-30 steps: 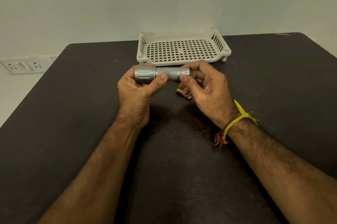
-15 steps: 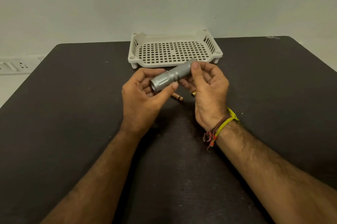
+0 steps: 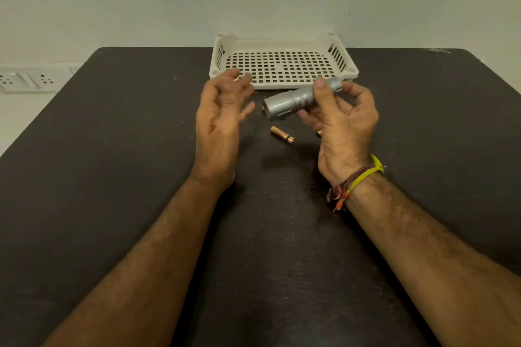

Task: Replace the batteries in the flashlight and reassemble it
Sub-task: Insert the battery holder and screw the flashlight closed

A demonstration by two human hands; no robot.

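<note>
My right hand (image 3: 342, 126) grips a silver flashlight (image 3: 298, 98) by its narrow body, thumb on top, with the wide head pointing left and slightly down. It is held above the dark table. My left hand (image 3: 220, 118) hovers just left of the head, fingers loosely spread and holding nothing, a small gap between it and the flashlight. A copper-and-black battery (image 3: 282, 134) lies on the table below the flashlight. Another small gold-coloured piece (image 3: 319, 133) peeks out under my right palm, mostly hidden.
A cream perforated plastic tray (image 3: 284, 46) stands at the back middle of the dark table (image 3: 112, 163), close behind my hands. A white socket strip (image 3: 25, 80) is on the wall at the left.
My left hand has let go of the flashlight head and pulled away to the left. My right hand alone holds the flashlight, which has tilted and shifted right.
</note>
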